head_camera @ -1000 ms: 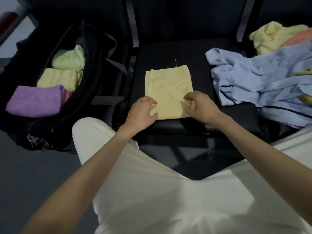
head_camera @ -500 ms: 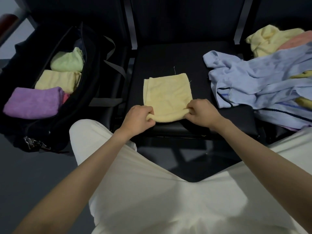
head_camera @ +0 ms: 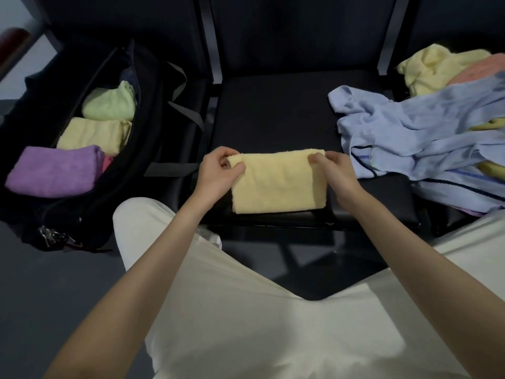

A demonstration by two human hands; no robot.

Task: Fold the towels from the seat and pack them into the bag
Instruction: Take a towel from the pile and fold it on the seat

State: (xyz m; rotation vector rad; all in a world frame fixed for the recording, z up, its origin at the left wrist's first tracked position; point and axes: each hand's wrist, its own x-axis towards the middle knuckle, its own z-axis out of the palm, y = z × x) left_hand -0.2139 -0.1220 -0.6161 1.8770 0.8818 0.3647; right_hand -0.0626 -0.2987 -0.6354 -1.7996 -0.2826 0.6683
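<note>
**Ana:** Left hand (head_camera: 218, 173) pinches the far left corner of the yellow towel (head_camera: 278, 184), thumb on top and fingers curled behind the folded edge.

**Ben:** And the right hand (head_camera: 334, 170) mirrors it, pinching the far right corner. That towel lies folded at the front of the black seat (head_camera: 273, 110), its near edge close to the seat's front lip.

**Ana:** Look left: the black bag (head_camera: 153, 110) sits open on the next seat, just beside this one. Inside, nearest us, a folded purple towel (head_camera: 52, 170).

**Ben:** Behind it a folded pale yellow towel (head_camera: 93, 135), touching the purple one, and farther back a light green towel (head_camera: 109, 103). A sliver of pink cloth (head_camera: 107, 162) peeks out just right of the purple one.

**Ana:** Grey straps (head_camera: 185, 113) trail from the bag toward the middle seat.

**Ben:** Over on the right, the unfolded pile: a light blue towel with dark stripes (head_camera: 420, 132) sprawls across the seat's edge, with a crumpled yellow towel (head_camera: 431, 67) and an orange-pink towel (head_camera: 481, 69) behind it.

**Ana:** White trousers (head_camera: 246, 324) fill the foreground, both bare forearms reaching over them.
</note>
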